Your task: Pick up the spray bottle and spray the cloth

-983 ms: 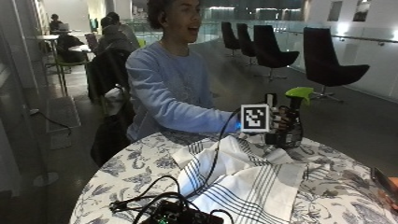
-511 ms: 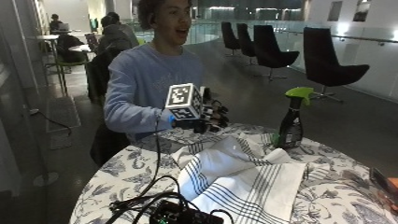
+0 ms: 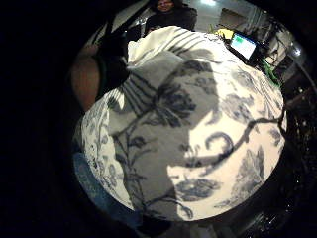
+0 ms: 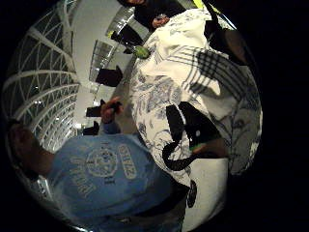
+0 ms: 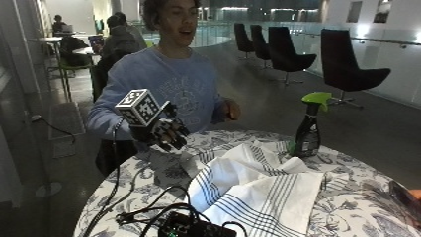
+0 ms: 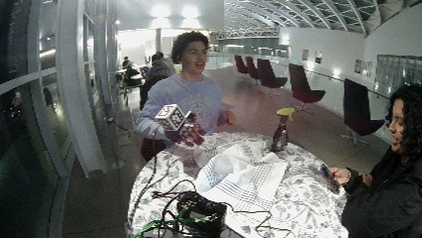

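Note:
The spray bottle (image 5: 307,133), dark with a green trigger head, stands upright on the far right of the round table, just behind the cloth (image 5: 263,190). The cloth is white with dark stripes and lies rumpled across the table's middle. My gloved right hand (image 5: 164,134) hangs over the table's left side, well left of the bottle, with its fingers loosely curled and nothing in them. In the wide view the hand (image 6: 189,135), bottle (image 6: 280,135) and cloth (image 6: 240,176) stand the same way. The thumb side palm view shows the cloth (image 4: 193,53) and the bottle's green head (image 4: 141,50) far off.
A floral tablecloth covers the table (image 5: 141,190). A black device (image 5: 190,228) with cables lies at the front left edge. My bare left hand (image 5: 230,109) is raised behind the table. A second person (image 6: 386,188) at the right holds a phone (image 6: 328,173).
My gloved hand was at the spray bottle a second ago. It has let go and swung left across the table. The bottle stays standing in place.

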{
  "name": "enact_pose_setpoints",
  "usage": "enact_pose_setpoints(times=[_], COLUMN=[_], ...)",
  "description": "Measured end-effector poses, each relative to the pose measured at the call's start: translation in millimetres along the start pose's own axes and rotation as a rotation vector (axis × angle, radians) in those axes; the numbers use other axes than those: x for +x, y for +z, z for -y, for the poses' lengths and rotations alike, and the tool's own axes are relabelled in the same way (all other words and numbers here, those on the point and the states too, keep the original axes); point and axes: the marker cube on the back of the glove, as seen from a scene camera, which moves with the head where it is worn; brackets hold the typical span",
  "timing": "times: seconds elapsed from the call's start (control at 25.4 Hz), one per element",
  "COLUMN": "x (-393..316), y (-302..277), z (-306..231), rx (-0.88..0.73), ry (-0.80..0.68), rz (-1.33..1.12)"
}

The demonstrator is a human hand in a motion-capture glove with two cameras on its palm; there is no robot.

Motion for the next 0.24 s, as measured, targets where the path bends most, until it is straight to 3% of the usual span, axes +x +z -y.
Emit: enact_pose_setpoints(times=[0.24], x=[14.2], y=[-6.7], z=[-9.3], rx=[0.01], ry=[0.049], rz=[-0.073])
